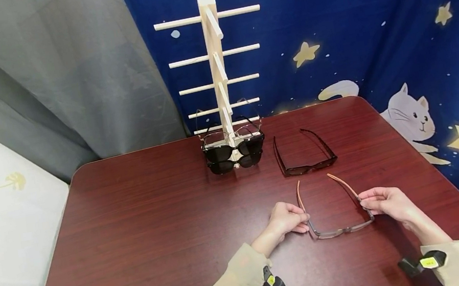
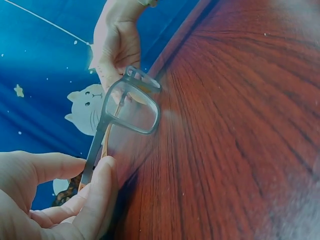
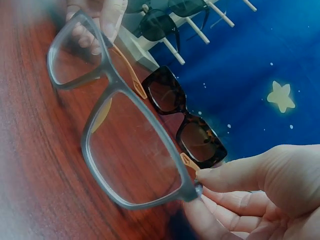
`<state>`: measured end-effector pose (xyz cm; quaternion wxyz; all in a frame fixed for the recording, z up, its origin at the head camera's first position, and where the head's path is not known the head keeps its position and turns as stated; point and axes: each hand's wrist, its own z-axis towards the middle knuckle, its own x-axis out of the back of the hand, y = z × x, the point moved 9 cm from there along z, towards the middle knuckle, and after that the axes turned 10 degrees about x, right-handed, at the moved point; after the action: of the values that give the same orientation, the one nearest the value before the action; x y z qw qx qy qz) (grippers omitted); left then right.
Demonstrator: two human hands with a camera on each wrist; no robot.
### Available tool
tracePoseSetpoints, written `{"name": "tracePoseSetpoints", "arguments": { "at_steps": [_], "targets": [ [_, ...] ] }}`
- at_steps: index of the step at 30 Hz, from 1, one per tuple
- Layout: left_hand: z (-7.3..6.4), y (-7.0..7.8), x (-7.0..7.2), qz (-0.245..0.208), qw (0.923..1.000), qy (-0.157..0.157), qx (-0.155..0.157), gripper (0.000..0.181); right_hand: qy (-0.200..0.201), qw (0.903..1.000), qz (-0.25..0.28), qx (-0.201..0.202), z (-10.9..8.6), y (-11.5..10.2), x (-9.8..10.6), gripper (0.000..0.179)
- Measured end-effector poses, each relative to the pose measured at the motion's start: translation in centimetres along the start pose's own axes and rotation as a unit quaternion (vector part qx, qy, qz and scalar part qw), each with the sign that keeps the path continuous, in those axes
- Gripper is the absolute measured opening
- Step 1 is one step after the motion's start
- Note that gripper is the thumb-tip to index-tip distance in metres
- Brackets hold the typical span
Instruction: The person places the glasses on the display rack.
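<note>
Here we are at the lower right of the head view, and both my grips are clamped on the same grey-framed glasses (image 1: 334,233)! My left grip (image 1: 286,218) pinches one side arm between thumb and fingers; my right grip (image 1: 387,202) pinches the other side, right up by the frame's corner. The arms are unfolded, their tan ends pointing up the frame, the lenses nearest the bottom edge. Whether the lower rim touches the worktop (image 1: 149,229), I cannot tell.

Just above them in the head view sit the dark sunglasses (image 1: 305,170), arms open too, lenses towards me, and the right wrist view shows their mottled brown front beyond my grey pair. Up at top centre rises the wooden stand (image 1: 214,61), pegs sticking out both sides, and low on it hang thin wire glasses (image 1: 213,139) with two pairs of black sunglasses (image 1: 252,146) beneath. Behind it all, the blue curtain (image 1: 352,11) fills the upper right with stars and a pale cat, the grey curtain (image 1: 99,73) the upper left.
</note>
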<state>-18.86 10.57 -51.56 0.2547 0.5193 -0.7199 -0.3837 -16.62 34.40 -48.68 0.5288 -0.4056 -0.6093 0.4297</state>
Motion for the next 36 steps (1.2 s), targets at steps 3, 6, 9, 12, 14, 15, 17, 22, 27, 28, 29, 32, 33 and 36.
{"name": "tracePoseSetpoints", "arguments": {
  "at_steps": [3, 6, 9, 12, 14, 15, 17, 22, 27, 28, 29, 32, 33, 36],
  "targets": [
    [0.2, -0.3, -0.1, -0.016, 0.9998, -0.004, 0.009, 0.005, -0.006, 0.9999, 0.005, -0.009, 0.0, 0.1, -0.1, 0.032],
    [0.4, -0.5, -0.2, -0.03, 0.9994, -0.009, 0.015, 0.005, -0.007, 0.9998, 0.011, -0.011, 0.0, 0.3, -0.1, 0.029],
    [0.5, -0.6, -0.3, -0.039, 0.999, -0.013, 0.019, 0.004, -0.003, 0.9997, 0.023, -0.008, 0.0, 0.5, 0.0, 0.02],
    [0.5, -0.6, -0.4, -0.047, 0.9984, -0.021, 0.022, 0.004, -0.002, 0.9992, 0.04, -0.001, -0.1, 0.4, 0.0, 0.012],
    [0.4, -0.5, -0.5, -0.054, 0.9978, -0.03, 0.022, 0.005, 0.002, 0.9987, 0.05, 0.003, -0.2, 0.3, 0.1, 0.013],
    [0.3, -0.4, -0.5, -0.06, 0.9974, -0.035, 0.021, 0.005, 0.005, 0.9984, 0.057, 0.004, -0.3, 0.2, 0.1, 0.015],
    [0.1, -0.2, -0.5, -0.074, 0.9961, -0.044, 0.019, 0.005, 0.01, 0.9976, 0.068, 0.007, -0.3, 0.1, 0.2, 0.018],
    [-0.2, 0.5, -0.1, -0.102, 0.9931, -0.056, 0.008, 0.008, 0.017, 0.9936, 0.111, 0.016, -0.4, -0.7, 0.2, 0.029],
    [-0.7, 1.4, 0.4, -0.12, 0.9902, -0.071, 0.001, 0.01, 0.01, 0.9877, 0.151, 0.04, -0.3, -1.2, 0.1, 0.03],
    [-0.8, 1.6, 0.5, -0.124, 0.9895, -0.074, 0.0, 0.011, 0.006, 0.9875, 0.151, 0.044, -0.2, -1.0, 0.1, 0.029],
    [-1.0, 1.8, 0.6, -0.127, 0.9889, -0.076, -0.001, 0.011, 0.004, 0.9867, 0.155, 0.047, 0.0, -0.6, 0.3, 0.026],
    [-1.4, 2.4, 0.9, -0.137, 0.9872, -0.082, -0.006, 0.012, -0.001, 0.9863, 0.158, 0.047, 0.7, 1.4, 0.9, 0.019],
    [-1.5, 2.6, 1.0, -0.14, 0.9867, -0.083, -0.009, 0.012, -0.001, 0.9853, 0.163, 0.049, 1.0, 2.1, 1.2, 0.019],
    [-2.0, 3.4, 1.4, -0.147, 0.9855, -0.084, -0.016, 0.015, 0.008, 0.9806, 0.188, 0.056, 1.8, 3.7, 1.9, 0.023]
  ]
}}
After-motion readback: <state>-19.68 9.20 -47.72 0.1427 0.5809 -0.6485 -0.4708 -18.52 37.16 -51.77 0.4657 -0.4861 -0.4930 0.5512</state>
